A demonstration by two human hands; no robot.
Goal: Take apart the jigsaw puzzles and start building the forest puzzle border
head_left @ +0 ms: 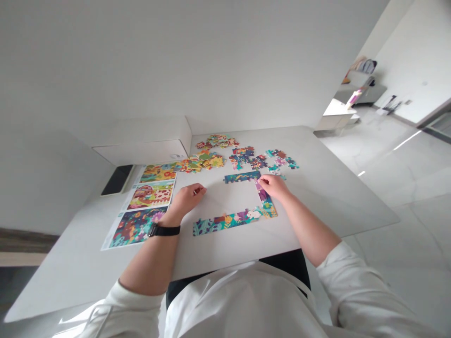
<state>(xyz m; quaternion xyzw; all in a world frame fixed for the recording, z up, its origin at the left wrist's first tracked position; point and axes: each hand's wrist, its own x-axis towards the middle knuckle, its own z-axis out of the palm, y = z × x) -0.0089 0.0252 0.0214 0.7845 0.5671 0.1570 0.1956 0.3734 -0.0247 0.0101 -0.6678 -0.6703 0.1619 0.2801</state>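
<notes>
A partly joined jigsaw puzzle lies on the table: a long bottom strip (225, 222), a purple right side (263, 193) and a dark blue top strip (241, 177). At its upper right corner, my right hand (274, 186) pinches with thumb and forefinger at a puzzle piece, mostly covered by the fingertips. My left hand (187, 199), a black watch on its wrist, rests to the left of the puzzle with fingers curled in; nothing shows in them. Loose dark and teal puzzle pieces (259, 162) lie beyond the top strip.
Yellow puzzle pieces (204, 162) and a further pile of mixed pieces (221, 140) lie at the back. On the left are a sheet with three pictures (151, 195), a phone (118, 180) and a white box (144, 151). A wall stands behind the table (338, 197).
</notes>
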